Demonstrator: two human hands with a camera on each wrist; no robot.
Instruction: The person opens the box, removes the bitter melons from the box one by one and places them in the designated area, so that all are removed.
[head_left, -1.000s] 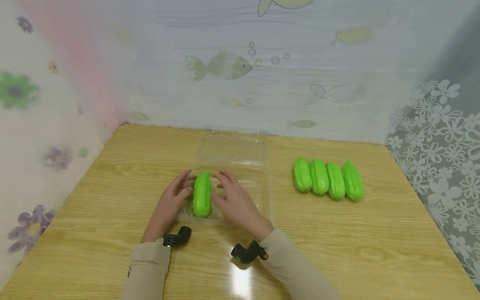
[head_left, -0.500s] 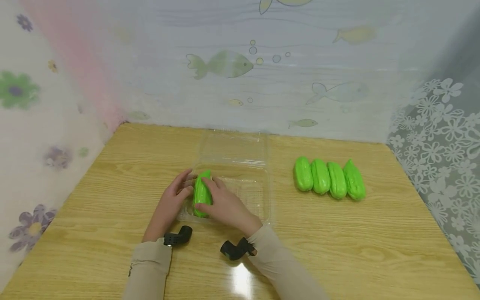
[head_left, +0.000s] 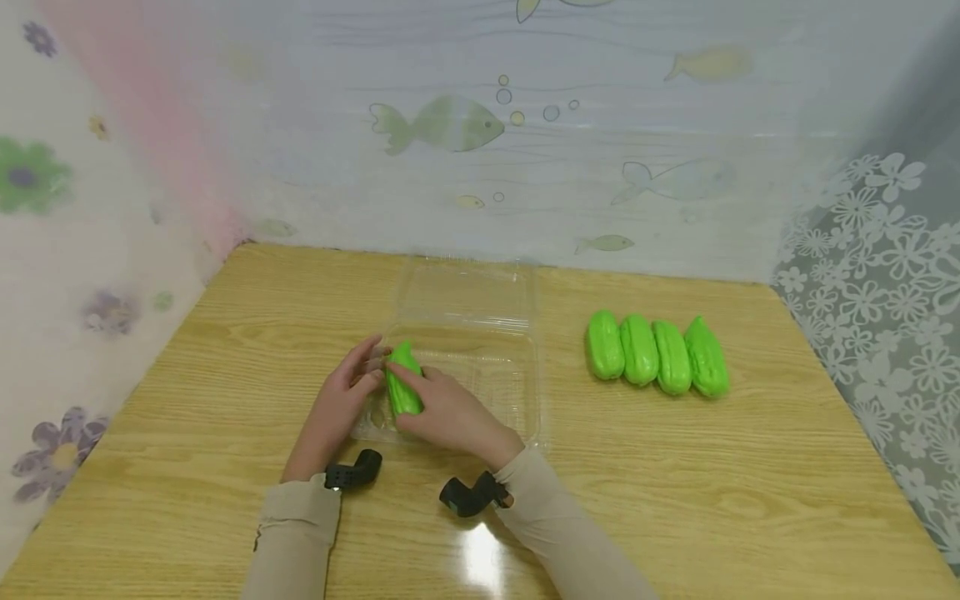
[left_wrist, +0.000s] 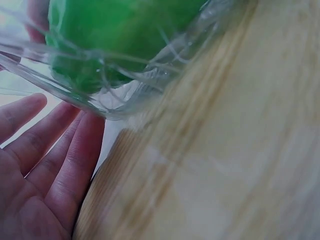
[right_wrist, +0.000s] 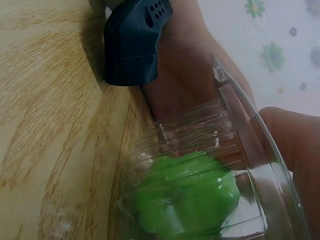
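Observation:
A glossy, bright green, elongated ribbed piece (head_left: 406, 387) with a pointed far end lies along the left side of a clear plastic clamshell box (head_left: 525, 392). My right hand (head_left: 457, 417) reaches over the box and grips this piece, thumb at its near end and a finger across its upper part. At the box's left wall, my left hand (head_left: 347, 396) keeps its fingers spread and nearly straight. In the left wrist view those fingertips touch the outside of the clear wall, with the green piece (left_wrist: 115, 40) behind it. The right wrist view shows the green piece (right_wrist: 187, 197) through the plastic.
Several similar green pieces (head_left: 640, 350) lie side by side on the wooden table (head_left: 675, 483), right of the box. The box's clear lid (head_left: 467, 292) lies folded back toward the fish-patterned wall (head_left: 450, 167). Black wrist devices (head_left: 468, 496) sit on both wrists.
My right hand, at first apart from the green piece, has moved left and taken hold of it. The piece's near end has shifted slightly right. The left hand stays by the box wall.

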